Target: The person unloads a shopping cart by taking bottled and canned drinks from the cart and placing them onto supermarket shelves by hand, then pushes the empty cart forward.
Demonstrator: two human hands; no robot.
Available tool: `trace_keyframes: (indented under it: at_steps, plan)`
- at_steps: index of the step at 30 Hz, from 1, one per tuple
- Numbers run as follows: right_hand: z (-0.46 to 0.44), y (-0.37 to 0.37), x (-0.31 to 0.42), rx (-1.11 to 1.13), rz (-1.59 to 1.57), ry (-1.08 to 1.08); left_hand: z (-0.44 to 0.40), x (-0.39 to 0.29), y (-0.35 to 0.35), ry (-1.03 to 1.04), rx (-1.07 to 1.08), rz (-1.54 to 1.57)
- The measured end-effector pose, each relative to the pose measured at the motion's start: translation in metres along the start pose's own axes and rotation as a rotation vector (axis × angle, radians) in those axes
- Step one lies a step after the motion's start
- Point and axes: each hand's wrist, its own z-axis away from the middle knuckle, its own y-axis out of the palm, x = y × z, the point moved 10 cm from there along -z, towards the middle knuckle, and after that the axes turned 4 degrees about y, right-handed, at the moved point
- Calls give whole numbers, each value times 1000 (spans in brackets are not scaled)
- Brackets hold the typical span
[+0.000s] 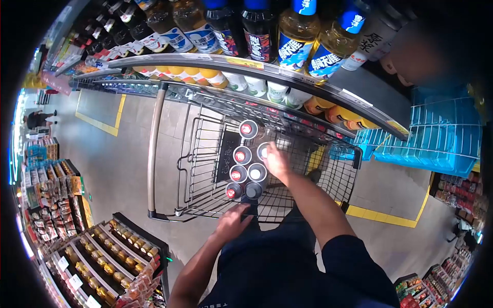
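Observation:
Several cans stand upright in the wire shopping cart (pixel 192 203), in two rough columns. Four red-topped cans (pixel 240 154) line the handle side. Beside them are a pale-topped can (pixel 255 173) and a dark-topped one (pixel 252 190). My right hand (pixel 276 160) reaches down into the cart, its fingers wrapped at the rim of another can (pixel 264 151). Near the cart's side closest to my body, my left hand (pixel 234 222) hangs with its fingers apart and nothing in them.
Bottles (pixel 297 43) line the shelf (pixel 215 62) on the cart's far side, with more drinks below. Blue crates (pixel 436 138) stand at the right. The cart handle (pixel 155 149) is left of the cans. A stepped display of jars (pixel 102 256) stands lower left. Someone's blurred hand (pixel 411 56) is upper right.

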Motion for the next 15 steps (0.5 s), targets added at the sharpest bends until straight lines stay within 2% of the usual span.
trace_keyframes:
  at_steps: [1, 2, 4, 5, 7, 8, 10, 11, 12, 13, 14, 15]
  plan:
    - [12, -15, -24, -91, -202, 142, -3, -7, 1, 49, -3, -18]
    - [21, -25, -34, -97, -187, 137, -7, -14, 3, 100, -10, -34]
    - [54, -83, -46, -319, -94, 100, -15, -22, 10, 106, -4, -8]
    - [68, -112, -45, -323, -73, 102, -19, -26, 15, 103, 7, 7]
    - [112, -200, -29, -530, -291, -8, -35, -29, 33, 122, 43, 52]
    - [125, -226, -39, -514, -453, 36, -46, -34, 39, 96, 86, 61]
    - [161, -293, -38, -513, -656, 96, -71, -54, 43, -4, 59, 289]
    - [174, -322, -39, -511, -760, 66, -84, -67, 45, -23, 17, 513]
    - [191, -350, -43, -518, -794, 14, -98, -87, 44, -3, 22, 515]
    - [204, -375, -40, -487, -891, -9, -111, -104, 51, -106, 103, 886]
    - [218, -400, -36, -483, -859, -67, -122, -124, 61, -219, 196, 1252]
    - [230, -422, -30, -477, -890, -97, -136, -141, 60, -204, 210, 1252]
